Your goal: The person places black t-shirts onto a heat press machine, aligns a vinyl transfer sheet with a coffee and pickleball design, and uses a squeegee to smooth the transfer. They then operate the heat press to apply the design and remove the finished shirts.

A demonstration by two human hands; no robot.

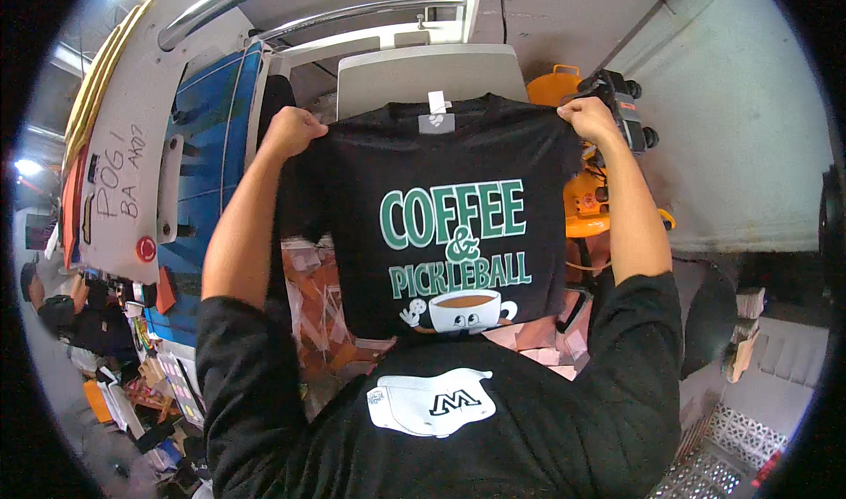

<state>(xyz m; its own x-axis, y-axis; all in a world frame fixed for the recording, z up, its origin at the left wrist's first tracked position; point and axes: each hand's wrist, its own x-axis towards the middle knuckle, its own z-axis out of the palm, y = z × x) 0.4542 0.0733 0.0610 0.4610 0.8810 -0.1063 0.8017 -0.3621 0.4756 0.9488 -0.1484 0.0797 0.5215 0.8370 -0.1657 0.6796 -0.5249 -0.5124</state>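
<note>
A black T-shirt [445, 158] hangs spread out in front of me, its printed face toward me. Green and white lettering runs across the chest, with a cartoon cup [465, 312] below it. My left hand [296, 131] pinches the cloth at the left shoulder. At the opposite shoulder, my right hand [589, 119] has its fingers closed on the fabric. A white tag [437, 102] sticks up at the collar. Behind the collar stands a pale grey rounded board [432, 65], its lower part hidden by the shirt.
To the left is a white machine panel [123, 173] with a red button [145, 249], beside a blue surface [207, 111]. Orange-yellow equipment [584, 204] stands at right, near a pale wall [731, 129]. Paper scraps [538, 336] litter the floor. Another person [63, 314] is far left.
</note>
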